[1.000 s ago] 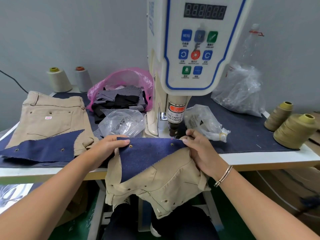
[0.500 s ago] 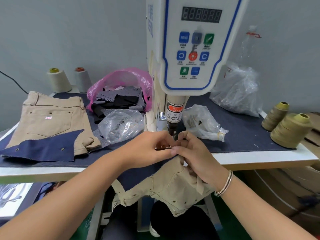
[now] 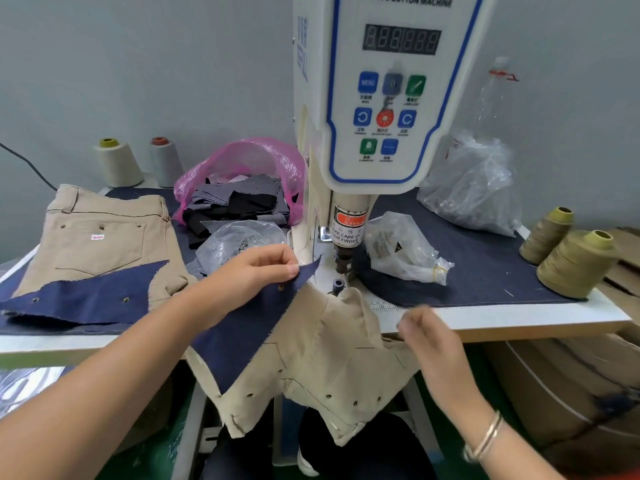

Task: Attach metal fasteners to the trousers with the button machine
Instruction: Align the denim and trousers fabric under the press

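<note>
The white button machine (image 3: 384,98) stands at the table's middle, its dark punch head (image 3: 343,261) just above the small die (image 3: 337,284). Beige trousers (image 3: 332,355) with a navy lining flap (image 3: 256,320) hang off the table's front edge below the die. My left hand (image 3: 256,271) pinches the flap's upper corner, left of the punch. My right hand (image 3: 429,337) is blurred, off the fabric at the table's edge right of the trousers, fingers loosely curled. Small metal fasteners dot the flap and the trousers.
A second pair of beige trousers (image 3: 100,237) lies at the left on the table (image 3: 519,317). Behind stand a pink bag of fabric scraps (image 3: 242,188), clear bags of fasteners (image 3: 401,251), a large clear bag (image 3: 474,188) and thread cones (image 3: 575,265).
Both hands have left the punch. My left hand pulled the navy flap's corner up and left; my right hand let go and drew back right toward the table's edge.
</note>
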Demonstrator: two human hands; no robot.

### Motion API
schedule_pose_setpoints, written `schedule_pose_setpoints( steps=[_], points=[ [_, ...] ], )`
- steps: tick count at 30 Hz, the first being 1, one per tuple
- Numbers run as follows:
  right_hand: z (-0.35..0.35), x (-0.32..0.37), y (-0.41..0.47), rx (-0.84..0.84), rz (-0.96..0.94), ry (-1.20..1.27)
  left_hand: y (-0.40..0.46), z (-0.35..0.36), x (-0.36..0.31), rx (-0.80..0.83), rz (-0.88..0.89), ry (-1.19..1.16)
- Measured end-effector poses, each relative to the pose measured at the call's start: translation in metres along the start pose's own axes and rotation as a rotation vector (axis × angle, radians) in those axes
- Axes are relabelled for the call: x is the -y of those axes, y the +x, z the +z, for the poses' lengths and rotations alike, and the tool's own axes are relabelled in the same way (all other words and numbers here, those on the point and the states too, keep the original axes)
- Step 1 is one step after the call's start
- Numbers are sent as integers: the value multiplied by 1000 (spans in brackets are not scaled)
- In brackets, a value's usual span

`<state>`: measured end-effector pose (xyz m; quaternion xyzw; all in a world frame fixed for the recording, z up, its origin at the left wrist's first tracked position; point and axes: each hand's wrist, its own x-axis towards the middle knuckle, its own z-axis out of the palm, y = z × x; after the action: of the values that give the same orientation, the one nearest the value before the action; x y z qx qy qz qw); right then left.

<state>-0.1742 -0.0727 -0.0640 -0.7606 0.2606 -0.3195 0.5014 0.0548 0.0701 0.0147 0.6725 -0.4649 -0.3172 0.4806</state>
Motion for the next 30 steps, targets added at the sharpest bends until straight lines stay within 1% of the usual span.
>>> schedule_pose_setpoints(
  steps=[2,4,6,7,8,9,11,12,13,14,15,16,17,19,20,22,23,25,27,29,30],
  points=[
    [4,-10,-15,65,10,-190,2,-4,1,10,7,-1],
    [11,-10,-13,118,-40,-321,4,-7,3,9,8,16],
    [19,-3,0,124,-83,-352,5,-13,5,7,-9,56],
    [23,2,7,124,-60,-301,5,-17,6,-1,-18,98],
    [26,8,14,140,-23,-219,5,-21,8,-17,-24,186],
    [30,14,20,160,4,-146,4,-25,11,-51,-32,341],
    [36,25,29,210,-5,-59,0,-29,14,-180,11,748],
    [39,29,31,238,-17,-34,-4,-26,12,-225,103,869],
    [43,34,33,271,-36,-28,-6,-21,9,-222,216,894],
    [47,39,35,309,-65,-35,-7,-15,7,-148,318,855],
    [51,43,37,346,-99,-45,-6,-7,3,-41,367,768],
    [54,46,39,373,-129,-48,-5,1,0,70,358,676],
    [56,49,41,387,-151,-39,-3,8,-3,160,296,600],
    [54,52,46,384,-170,-4,2,11,-5,239,154,498],
    [51,52,49,380,-171,6,3,10,-6,243,124,497],
    [41,50,53,411,-145,2,7,6,-2,237,155,530],
    [37,48,55,454,-120,-24,8,5,1,228,179,521],
    [26,41,59,526,-108,-180,10,3,8,179,197,469],
    [10,34,64,518,-98,-304,11,-3,16,92,154,371],
    [-12,29,69,479,-37,-335,9,-16,25,11,68,301],
    [-22,26,71,455,7,-341,8,-22,31,0,24,282]
  ],
)
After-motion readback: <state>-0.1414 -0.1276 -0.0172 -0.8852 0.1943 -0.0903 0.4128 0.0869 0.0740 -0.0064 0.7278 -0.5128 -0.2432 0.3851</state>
